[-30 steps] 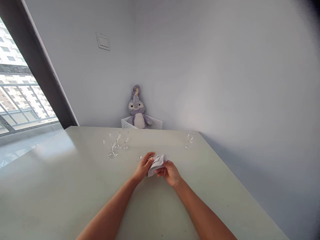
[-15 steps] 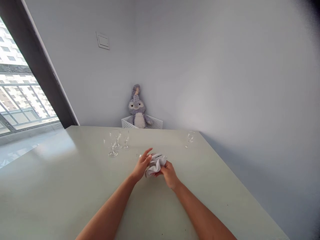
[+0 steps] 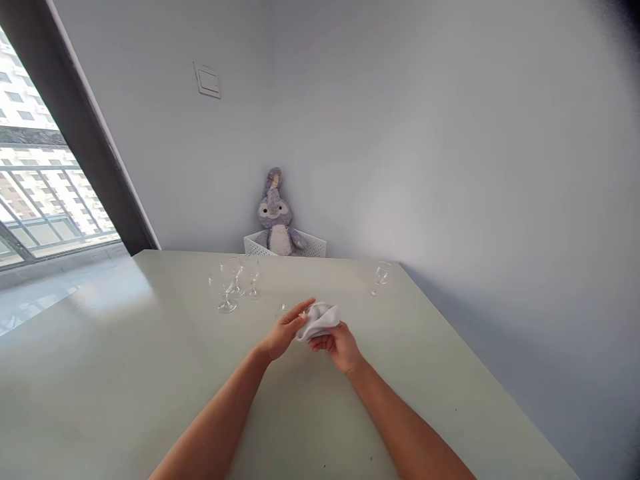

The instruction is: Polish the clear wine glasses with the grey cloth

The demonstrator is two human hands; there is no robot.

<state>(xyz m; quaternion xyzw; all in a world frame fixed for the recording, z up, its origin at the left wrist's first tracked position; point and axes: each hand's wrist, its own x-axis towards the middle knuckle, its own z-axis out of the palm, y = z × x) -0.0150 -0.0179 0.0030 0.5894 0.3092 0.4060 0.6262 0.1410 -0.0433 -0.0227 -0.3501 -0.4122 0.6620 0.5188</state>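
My right hand [image 3: 341,347] grips a bunched whitish cloth [image 3: 323,319], fingers curled under its lower edge. My left hand [image 3: 284,335] is closed around a wine glass, its index finger stretched along the cloth's left side. Only a bit of clear glass, apparently the foot of that wine glass [image 3: 282,308], pokes out to the left behind the hand. Cloth and fingers hide the bowl. Both hands are close together above the middle of the table.
Three clear stemmed glasses [image 3: 227,293] stand on the pale table [image 3: 125,373] at left. One more glass [image 3: 380,277] is near the far right corner. Behind the table's far edge, a plush toy [image 3: 279,233] sits in a white perforated basket [image 3: 315,248] against the wall.
The cloth has shifted slightly up and right and changed its folds, its lower left flap now raised. My right hand has turned with it; my left index finger reaches further right.
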